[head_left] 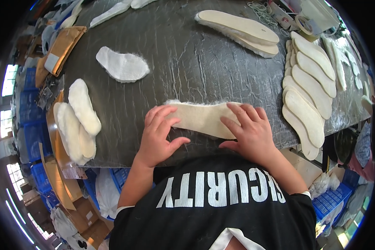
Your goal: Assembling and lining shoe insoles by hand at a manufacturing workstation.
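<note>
A cream insole (202, 118) lies crosswise near the front edge of the table, with white fleece showing along its far edge. My left hand (158, 135) rests its fingers on the insole's left end, thumb stretched apart over the table. On the right end lies my right hand (248, 130), fingers spread flat across the surface. Both hands press on the insole from above; neither is wrapped round it. Parts of both ends are hidden beneath my fingers.
Fluffy white insoles (84, 106) are piled at the table's left edge. A single white fleece piece (121, 65) lies farther back. Overlapping cream insoles (308, 79) form a stack on the right. Two more insoles (239, 28) lie at the back, near tape rolls (305, 26) and cord (262, 12).
</note>
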{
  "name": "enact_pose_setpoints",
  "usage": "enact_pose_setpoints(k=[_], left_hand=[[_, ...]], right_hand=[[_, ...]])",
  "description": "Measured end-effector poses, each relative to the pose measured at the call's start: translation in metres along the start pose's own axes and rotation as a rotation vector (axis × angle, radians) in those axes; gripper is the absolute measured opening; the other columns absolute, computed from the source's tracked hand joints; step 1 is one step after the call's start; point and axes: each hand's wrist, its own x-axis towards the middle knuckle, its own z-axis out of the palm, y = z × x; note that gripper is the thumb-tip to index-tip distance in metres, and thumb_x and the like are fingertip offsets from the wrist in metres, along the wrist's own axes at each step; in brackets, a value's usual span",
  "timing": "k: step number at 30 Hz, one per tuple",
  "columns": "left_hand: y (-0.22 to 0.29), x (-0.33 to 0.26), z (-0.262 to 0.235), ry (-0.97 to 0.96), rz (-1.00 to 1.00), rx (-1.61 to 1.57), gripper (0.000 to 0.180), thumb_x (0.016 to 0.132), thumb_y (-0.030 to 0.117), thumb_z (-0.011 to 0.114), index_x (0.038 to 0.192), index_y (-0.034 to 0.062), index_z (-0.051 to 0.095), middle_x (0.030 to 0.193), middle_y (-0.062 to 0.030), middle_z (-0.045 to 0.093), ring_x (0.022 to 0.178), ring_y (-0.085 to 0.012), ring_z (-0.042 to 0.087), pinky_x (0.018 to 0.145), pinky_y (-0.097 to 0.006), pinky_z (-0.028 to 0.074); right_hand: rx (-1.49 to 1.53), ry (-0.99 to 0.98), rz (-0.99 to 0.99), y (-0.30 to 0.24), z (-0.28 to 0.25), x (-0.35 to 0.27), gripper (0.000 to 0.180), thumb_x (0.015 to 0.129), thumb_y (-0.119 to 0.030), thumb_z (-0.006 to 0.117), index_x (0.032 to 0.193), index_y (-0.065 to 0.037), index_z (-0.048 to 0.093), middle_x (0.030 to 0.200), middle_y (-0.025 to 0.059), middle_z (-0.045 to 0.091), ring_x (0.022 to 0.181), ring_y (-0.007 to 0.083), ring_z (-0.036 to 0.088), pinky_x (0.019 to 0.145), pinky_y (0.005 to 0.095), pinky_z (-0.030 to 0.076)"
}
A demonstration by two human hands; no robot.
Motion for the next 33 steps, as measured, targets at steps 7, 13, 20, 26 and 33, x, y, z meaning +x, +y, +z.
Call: enact_pose_setpoints(k=[7,13,20,26,33], left_hand=[[0.000,0.014,0.031,-0.347,0.058,0.403,0.099,0.071,0.058,0.071,0.151,0.0127,0.034,0.160,-0.0111,0.024,0.147,-0.0336,0.021,0.117,-0.061,0.016],[-0.009,0.020,0.030,-0.309,0.065,0.320,0.094,0.071,0.047,0.075,0.149,0.0110,0.037,0.155,-0.0105,0.035,0.145,-0.0302,0.029,0.116,-0.058,0.020],[0.002,0.023,0.021,-0.161,0.134,0.204,0.074,0.070,0.032,0.080,0.135,0.0074,0.053,0.135,-0.0100,0.059,0.128,-0.0265,0.054,0.112,-0.056,0.028],[0.000,0.023,0.022,-0.107,0.165,0.165,0.055,0.069,0.006,0.073,0.123,0.0066,0.061,0.127,-0.0087,0.065,0.118,-0.0244,0.061,0.111,-0.055,0.031],[-0.002,0.017,0.024,-0.131,0.207,0.271,0.057,0.076,0.014,0.071,0.131,0.0062,0.056,0.138,-0.0108,0.056,0.128,-0.0258,0.053,0.112,-0.055,0.029]], right_hand=[[-0.082,-0.152,0.015,0.002,0.046,0.005,0.109,0.062,-0.075,0.063,0.148,-0.013,0.040,0.158,0.0156,0.029,0.148,0.0337,0.023,0.117,0.0576,0.007],[0.022,-0.141,0.008,0.013,0.041,0.008,0.090,0.067,-0.056,0.074,0.141,-0.013,0.048,0.155,0.0167,0.034,0.144,0.0343,0.029,0.114,0.0565,0.022],[0.135,-0.138,-0.035,0.024,0.011,0.019,0.055,0.072,-0.024,0.078,0.124,-0.011,0.063,0.132,0.0110,0.061,0.128,0.0278,0.054,0.109,0.0480,0.040],[0.030,-0.095,-0.078,0.021,0.016,0.024,0.043,0.076,-0.019,0.070,0.118,-0.012,0.066,0.127,0.0079,0.065,0.121,0.0231,0.060,0.106,0.0447,0.044],[-0.156,0.137,-0.160,0.018,0.038,0.013,0.037,0.080,-0.013,0.056,0.115,-0.012,0.068,0.124,0.0099,0.066,0.118,0.0235,0.062,0.102,0.0436,0.047]])
